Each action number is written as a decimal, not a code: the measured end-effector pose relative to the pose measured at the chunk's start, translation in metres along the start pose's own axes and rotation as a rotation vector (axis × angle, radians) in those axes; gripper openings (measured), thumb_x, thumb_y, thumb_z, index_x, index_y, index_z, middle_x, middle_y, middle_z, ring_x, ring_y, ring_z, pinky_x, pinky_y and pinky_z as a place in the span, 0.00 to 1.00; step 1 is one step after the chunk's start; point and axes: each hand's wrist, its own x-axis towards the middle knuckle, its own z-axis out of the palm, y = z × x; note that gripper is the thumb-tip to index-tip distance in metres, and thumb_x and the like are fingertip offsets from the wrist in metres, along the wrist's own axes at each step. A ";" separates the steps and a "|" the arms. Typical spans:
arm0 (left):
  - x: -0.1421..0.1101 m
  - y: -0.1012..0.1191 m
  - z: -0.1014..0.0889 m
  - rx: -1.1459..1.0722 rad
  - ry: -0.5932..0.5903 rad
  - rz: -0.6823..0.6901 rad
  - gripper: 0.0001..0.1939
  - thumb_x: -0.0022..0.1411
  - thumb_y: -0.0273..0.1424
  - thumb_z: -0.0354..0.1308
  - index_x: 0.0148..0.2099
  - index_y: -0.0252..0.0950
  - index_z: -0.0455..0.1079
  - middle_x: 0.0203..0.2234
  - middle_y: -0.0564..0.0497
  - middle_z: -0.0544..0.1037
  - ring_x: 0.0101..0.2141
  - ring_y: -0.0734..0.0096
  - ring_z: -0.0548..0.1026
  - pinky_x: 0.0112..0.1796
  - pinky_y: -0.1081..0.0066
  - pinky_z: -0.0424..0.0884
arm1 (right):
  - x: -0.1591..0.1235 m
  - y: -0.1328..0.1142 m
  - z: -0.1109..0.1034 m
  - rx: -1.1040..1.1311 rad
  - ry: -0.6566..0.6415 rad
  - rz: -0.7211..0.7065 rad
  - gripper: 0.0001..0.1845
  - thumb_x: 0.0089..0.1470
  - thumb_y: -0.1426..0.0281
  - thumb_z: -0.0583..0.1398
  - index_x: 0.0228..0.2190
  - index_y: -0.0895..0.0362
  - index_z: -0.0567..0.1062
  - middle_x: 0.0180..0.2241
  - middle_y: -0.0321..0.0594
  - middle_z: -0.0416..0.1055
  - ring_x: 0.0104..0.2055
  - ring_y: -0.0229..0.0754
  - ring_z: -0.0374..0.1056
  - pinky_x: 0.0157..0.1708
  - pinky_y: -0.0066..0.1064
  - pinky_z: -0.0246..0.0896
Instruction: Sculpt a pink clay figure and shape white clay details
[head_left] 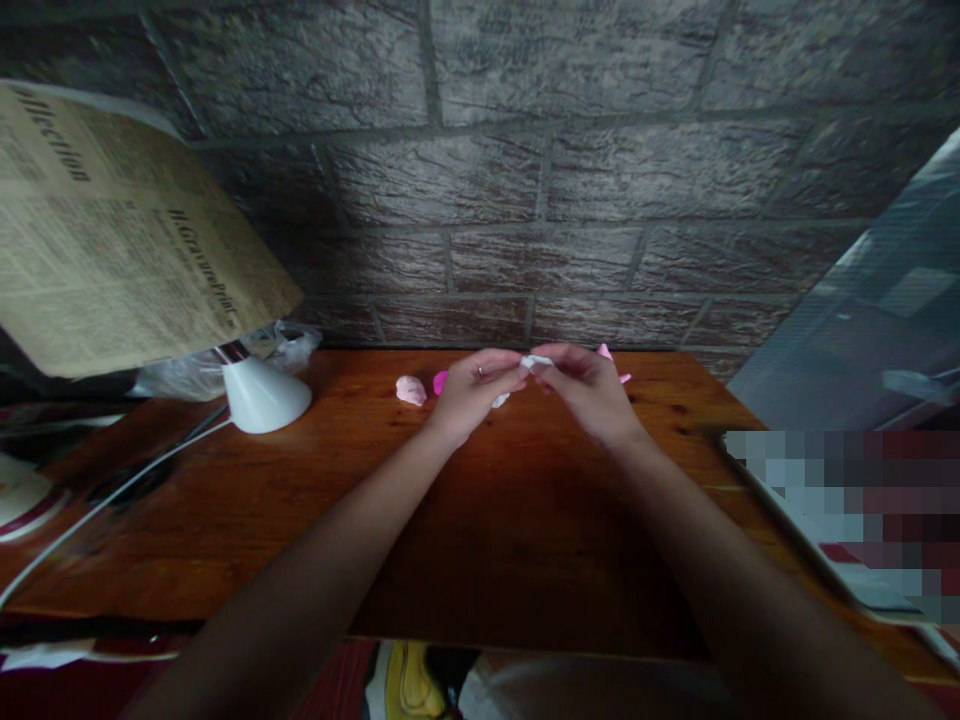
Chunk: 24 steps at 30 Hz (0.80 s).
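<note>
Between the fingertips of both hands is a small white piece of soft-looking material (537, 362); its exact kind is not clear. My left hand (480, 388) pinches its left end, and a ring shows on one finger. My right hand (592, 388) pinches the right end. On the table to the left lies a pale pink lump (410, 390), and a bright pink piece (440, 381) is partly covered by my left hand. Another white bit (501, 400) shows just below the fingers. Behind my right hand, a pink pointed thing (605, 352) is mostly hidden.
A lamp with a white base (268, 395) and newsprint shade (135, 240) stands on the wooden table (360, 520) at left, its white cord (127, 500) trailing forward. A clear plastic bag (281, 345) lies behind it. A stone-patterned wall (487, 180) closes the back.
</note>
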 end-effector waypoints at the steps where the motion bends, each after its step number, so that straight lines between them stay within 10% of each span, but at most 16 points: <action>1: 0.000 -0.001 0.000 -0.001 -0.007 0.001 0.16 0.48 0.33 0.75 0.39 0.35 0.77 0.37 0.48 0.84 0.41 0.64 0.82 0.50 0.58 0.76 | 0.000 0.000 0.000 -0.003 -0.001 -0.013 0.14 0.45 0.64 0.70 0.36 0.55 0.81 0.31 0.38 0.78 0.32 0.40 0.71 0.36 0.35 0.68; 24: -0.006 -0.001 0.000 0.455 0.124 0.359 0.08 0.57 0.31 0.68 0.38 0.38 0.73 0.35 0.49 0.80 0.38 0.67 0.79 0.37 0.70 0.74 | -0.004 -0.007 0.006 -0.081 -0.033 -0.100 0.16 0.47 0.56 0.71 0.32 0.54 0.81 0.36 0.42 0.82 0.39 0.46 0.77 0.46 0.41 0.70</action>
